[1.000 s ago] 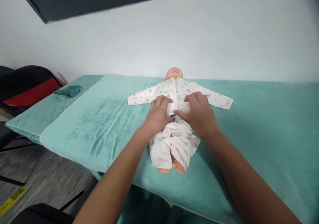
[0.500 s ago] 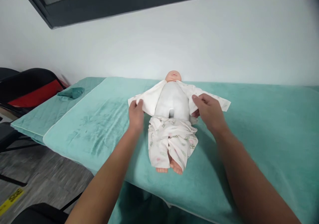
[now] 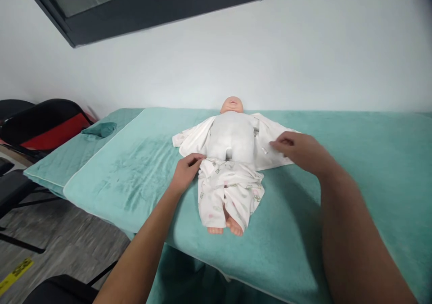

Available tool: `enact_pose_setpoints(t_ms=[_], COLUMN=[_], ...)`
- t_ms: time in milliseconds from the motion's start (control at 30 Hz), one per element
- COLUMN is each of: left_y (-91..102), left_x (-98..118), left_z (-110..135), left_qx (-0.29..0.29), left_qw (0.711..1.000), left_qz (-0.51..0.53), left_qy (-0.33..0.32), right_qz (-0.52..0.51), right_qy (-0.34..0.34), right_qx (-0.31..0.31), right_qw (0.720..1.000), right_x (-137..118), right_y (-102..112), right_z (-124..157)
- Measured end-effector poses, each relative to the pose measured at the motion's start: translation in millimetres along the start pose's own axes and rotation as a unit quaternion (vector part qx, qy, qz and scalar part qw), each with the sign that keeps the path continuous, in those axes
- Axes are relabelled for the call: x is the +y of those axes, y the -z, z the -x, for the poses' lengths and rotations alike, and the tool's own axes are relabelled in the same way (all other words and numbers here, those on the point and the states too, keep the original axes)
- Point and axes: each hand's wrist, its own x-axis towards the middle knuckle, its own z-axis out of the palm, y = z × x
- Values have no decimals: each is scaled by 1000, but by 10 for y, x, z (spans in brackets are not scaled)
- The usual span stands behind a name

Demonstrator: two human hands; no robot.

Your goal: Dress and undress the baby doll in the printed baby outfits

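Observation:
A baby doll (image 3: 232, 137) lies on its back on a teal towel (image 3: 141, 160), head toward the wall. Its white printed shirt (image 3: 270, 146) is spread open to both sides, baring the white cloth torso. Printed trousers (image 3: 229, 191) cover the legs, and bare feet stick out near the front edge. My left hand (image 3: 185, 171) rests at the doll's left hip, fingers curled at the trouser waistband. My right hand (image 3: 297, 148) lies on the shirt's right flap, fingers pinched on its edge.
The towel covers a long table against a white wall. A small folded teal cloth (image 3: 99, 128) lies at the far left. Black and red chairs (image 3: 43, 126) stand left of the table, over a grey floor. A dark window frame runs above.
Both hands pulled the shirt front apart from the doll's chest. The left hand then dropped to the trouser waist, and the right moved out along the right flap.

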Motion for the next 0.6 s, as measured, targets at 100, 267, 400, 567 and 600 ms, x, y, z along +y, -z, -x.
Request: enact_pose_setpoints(t_ms=[100,267,400,567,600], left_y=[48,147,137,-13,-46], left_x=[22,-22,8,129,153], left_z=[32,7,-46,-224,-289], left_qx=[-60,-144,-159,-116,-101], left_qw=[996,984,982,983,984], left_qz=[66,101,86,114,119], left_qy=[5,-30,-53,-85,-82], right_qz=[-107,-126,-136,-150,-158], right_qy=[119,152,196,210,210], right_qx=[-191,-248,-208,-22,-2], right_qw=[968,948,949,966,965], right_x=[-276,-332,-230,-62,-50], right_y=[-138,-192,-237,-438,-480], right_z=[79,117,44,-48,-55])
